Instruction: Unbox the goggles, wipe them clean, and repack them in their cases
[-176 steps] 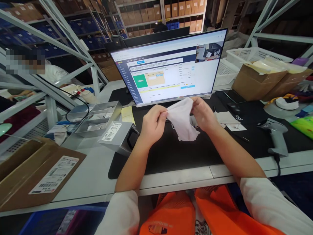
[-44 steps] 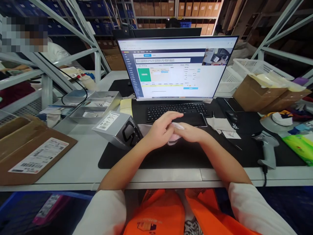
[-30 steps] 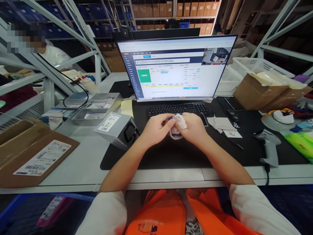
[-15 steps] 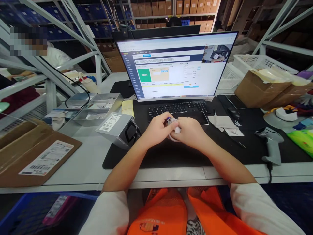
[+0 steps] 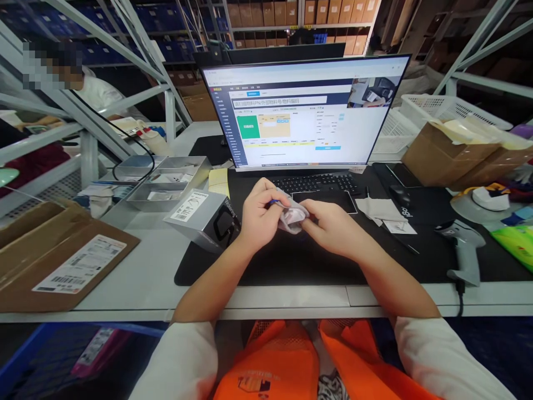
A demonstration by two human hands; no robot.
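Over the black desk mat, my left hand [image 5: 261, 215] and my right hand [image 5: 333, 226] pinch a small grey cloth pouch [image 5: 306, 206] from both sides. The pouch's mouth is spread toward me, and something pale and crumpled shows inside; its kind is hard to make out. A bit of blue shows by my left fingers. Left of my hands stands a grey printed box [image 5: 197, 219] with a white label. To the right, a flat piece of grey cloth [image 5: 378, 210] lies on the mat.
Behind my hands are a keyboard [image 5: 320, 182] and a lit monitor [image 5: 303, 128]. A barcode scanner [image 5: 464, 250] and a mouse [image 5: 400, 194] sit right. Cardboard boxes [image 5: 452, 150] stand far right; another carton [image 5: 83, 261] and a divided grey tray [image 5: 166, 183] are left. A person [image 5: 100, 94] is beyond the frame.
My hands have moved slightly apart. The grey pouch, mostly covered by my fingers before, now shows with its mouth spread.
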